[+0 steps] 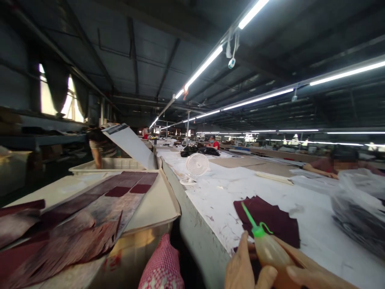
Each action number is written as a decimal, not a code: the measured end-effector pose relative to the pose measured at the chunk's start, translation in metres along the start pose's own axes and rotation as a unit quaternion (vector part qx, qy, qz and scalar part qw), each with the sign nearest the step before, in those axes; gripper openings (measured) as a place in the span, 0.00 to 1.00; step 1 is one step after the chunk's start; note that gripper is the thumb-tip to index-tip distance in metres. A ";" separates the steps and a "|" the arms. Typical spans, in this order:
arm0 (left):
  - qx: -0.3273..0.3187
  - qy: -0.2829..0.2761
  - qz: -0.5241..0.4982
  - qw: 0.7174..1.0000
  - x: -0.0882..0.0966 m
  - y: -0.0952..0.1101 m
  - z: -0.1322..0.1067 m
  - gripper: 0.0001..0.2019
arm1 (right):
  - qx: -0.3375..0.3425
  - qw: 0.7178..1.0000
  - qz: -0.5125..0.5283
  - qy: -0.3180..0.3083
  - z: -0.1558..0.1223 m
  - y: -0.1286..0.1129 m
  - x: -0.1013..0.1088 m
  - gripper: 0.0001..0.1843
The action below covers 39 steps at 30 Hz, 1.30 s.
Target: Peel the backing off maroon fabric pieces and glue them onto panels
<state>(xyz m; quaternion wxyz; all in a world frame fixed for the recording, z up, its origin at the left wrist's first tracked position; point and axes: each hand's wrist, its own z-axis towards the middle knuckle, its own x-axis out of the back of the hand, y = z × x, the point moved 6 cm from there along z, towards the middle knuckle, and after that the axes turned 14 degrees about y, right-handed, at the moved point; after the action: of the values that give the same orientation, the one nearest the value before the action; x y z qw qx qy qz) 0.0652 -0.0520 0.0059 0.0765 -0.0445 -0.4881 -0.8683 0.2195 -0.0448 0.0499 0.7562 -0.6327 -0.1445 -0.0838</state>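
Observation:
My right hand [313, 273] wraps round a soft squeeze bottle [275, 255] of amber liquid with a green cap and a long green spout. The bottle leans, its spout pointing up and left. From the left side, my left hand [242, 265] closes about the bottle, thumb across its lower part; the far fingers are partly hidden. Dark maroon material shows between the left thumb and fingers. Just beyond the spout, a pile of maroon cut pieces [279, 216] lies on the white-covered table [216, 200].
A small white fan [197, 165] stands on the table. At left, a cream bin [168, 200] carries maroon strips [81, 228] on a board. A plastic bag [357, 200] of dark material sits at right, near a person [345, 160]. Another person [102, 144] bends behind a tilted white board [130, 144].

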 end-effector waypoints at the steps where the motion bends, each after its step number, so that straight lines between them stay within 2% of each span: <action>1: 0.013 0.001 -0.010 1.000 0.000 0.000 0.000 0.38 | -0.010 0.999 0.021 -0.037 -0.003 -0.003 -0.005 0.40; 3: 0.045 0.010 -0.027 0.999 0.002 -0.001 0.000 0.37 | -0.022 0.993 0.059 -0.095 -0.008 -0.009 -0.013 0.41; 6: 0.083 0.022 -0.085 0.993 0.004 0.001 0.005 0.35 | -0.021 0.987 0.105 -0.121 -0.009 -0.013 -0.014 0.38; 12: 0.112 -0.020 -0.231 0.966 -0.001 0.019 0.015 0.29 | -0.030 0.982 0.156 -0.103 -0.007 -0.011 -0.015 0.28; 16: 0.148 0.012 -0.264 0.953 0.001 0.023 0.016 0.26 | -0.044 0.974 0.202 -0.088 -0.006 -0.010 -0.017 0.27; 18: 0.167 0.037 -0.282 0.944 0.002 0.023 0.016 0.26 | -0.047 0.968 0.234 -0.072 -0.006 -0.010 -0.017 0.29; 20: 0.184 0.069 -0.298 0.934 0.003 0.022 0.016 0.26 | -0.036 0.965 0.253 -0.064 -0.007 -0.012 -0.018 0.35; 22: 0.197 0.092 -0.305 0.927 0.005 0.022 0.016 0.26 | -0.022 0.967 0.248 -0.048 -0.007 -0.014 -0.019 0.42; 24: 0.197 0.098 -0.297 0.929 0.005 0.021 0.017 0.26 | -0.015 0.974 0.224 -0.023 -0.007 -0.014 -0.019 0.43; 28: 0.129 0.077 -0.238 0.960 0.007 0.019 0.017 0.22 | -0.017 0.977 0.211 0.012 -0.005 -0.011 -0.017 0.29; 30: 0.062 0.042 -0.170 0.983 0.007 0.020 0.013 0.20 | -0.026 0.969 0.245 0.013 -0.002 -0.009 -0.012 0.23; 32: -0.031 -0.012 -0.071 0.997 0.003 0.023 0.007 0.15 | -0.036 0.960 0.276 0.006 0.001 -0.008 -0.007 0.21; 35: -0.154 -0.071 0.061 0.984 -0.001 0.029 -0.004 0.11 | -0.043 0.960 0.275 0.017 0.003 -0.010 0.002 0.20; 39: -0.213 -0.084 0.122 0.966 0.001 0.033 -0.009 0.12 | -0.023 0.972 0.215 0.089 -0.001 -0.018 0.017 0.21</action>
<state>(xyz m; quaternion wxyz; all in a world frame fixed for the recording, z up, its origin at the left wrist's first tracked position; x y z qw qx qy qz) 0.0699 -0.0768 0.0289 0.1300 -0.1917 -0.2875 -0.9293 0.2300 -0.0478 0.0719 0.7519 -0.6558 0.0645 0.0213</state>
